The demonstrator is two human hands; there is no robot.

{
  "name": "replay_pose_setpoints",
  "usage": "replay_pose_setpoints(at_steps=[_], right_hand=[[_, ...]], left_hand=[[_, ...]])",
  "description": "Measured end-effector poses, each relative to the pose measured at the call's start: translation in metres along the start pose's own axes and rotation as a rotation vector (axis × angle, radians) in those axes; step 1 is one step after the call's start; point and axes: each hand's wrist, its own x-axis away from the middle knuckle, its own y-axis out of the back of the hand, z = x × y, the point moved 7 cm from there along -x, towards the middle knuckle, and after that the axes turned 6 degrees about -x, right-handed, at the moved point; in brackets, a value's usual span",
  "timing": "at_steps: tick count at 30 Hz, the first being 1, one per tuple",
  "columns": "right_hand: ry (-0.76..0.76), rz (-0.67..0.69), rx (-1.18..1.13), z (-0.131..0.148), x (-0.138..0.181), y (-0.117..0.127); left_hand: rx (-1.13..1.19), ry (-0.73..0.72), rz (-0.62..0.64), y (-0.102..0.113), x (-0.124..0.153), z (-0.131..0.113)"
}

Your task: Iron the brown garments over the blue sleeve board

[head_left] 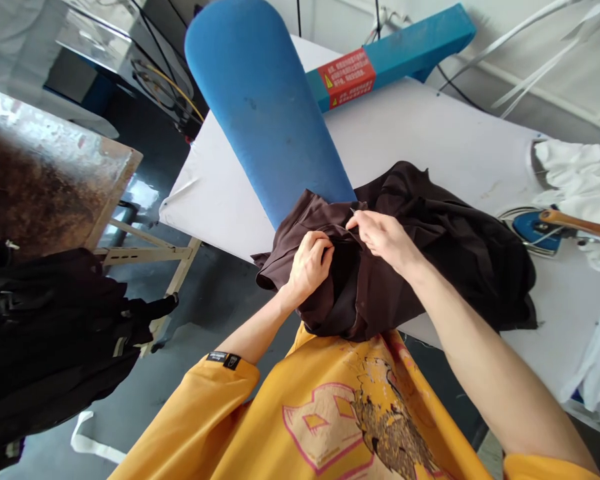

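The cloth [440, 233] seems soft and light, best held by its edge; left fingers [319, 241] grasp it, right fingers [363, 220] a small thing [353, 211].

Cool, fairly even light fills the scene, brightest on the white tabletop [405, 127] and the pale wall [545, 47]. Hard glare bleaches the far end of the brown table [40, 193] at left, and paler reflections patch the grey floor [190, 400]. The dark brown cloth [460, 253] sinks into near-black in its folds, while the black garments [60, 333] at left lose most detail. Both the left hand [311, 265] and the right hand [380, 237] look reasonably crisp; the slim grey tip at the right fingers is too small to make out. Wide-angle stretching lengthens the forearms, tilts straight edges and softens the margins, and the small lettering on the red label [350, 75] smears.
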Motion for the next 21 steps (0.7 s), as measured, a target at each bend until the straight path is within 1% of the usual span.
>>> replay_pose_setpoints(at_steps=[2,3,5,8,10,12,16,21], right_hand=[[-0.111,0.091,-0.124,-0.007,0.018,-0.002],[-0.164,0.143,-0.135,-0.012,0.025,-0.005],[-0.232,0.243,-0.068,-0.021,0.035,-0.012],[-0.263,0.345,0.052,-0.030,0.039,-0.024],[-0.290,0.354,0.067,-0.032,0.036,-0.030],[-0.343,0.322,0.046,-0.034,0.030,-0.030],[-0.436,0.265,0.018,-0.044,0.022,-0.020],[-0.457,0.279,-0.006,-0.053,0.016,-0.013]], left_hand=[[0.019,-0.021,-0.010,0.000,0.001,-0.001],[0.025,-0.029,-0.019,0.000,0.001,-0.001],[0.035,-0.036,-0.051,0.002,0.000,-0.001],[0.048,-0.030,-0.113,0.006,-0.002,-0.001],[0.038,-0.028,-0.128,0.007,-0.004,-0.001],[0.031,-0.041,-0.126,0.006,-0.005,-0.002],[0.030,-0.102,-0.100,0.003,-0.008,-0.002],[-0.022,-0.109,-0.028,-0.004,-0.011,0.002]])
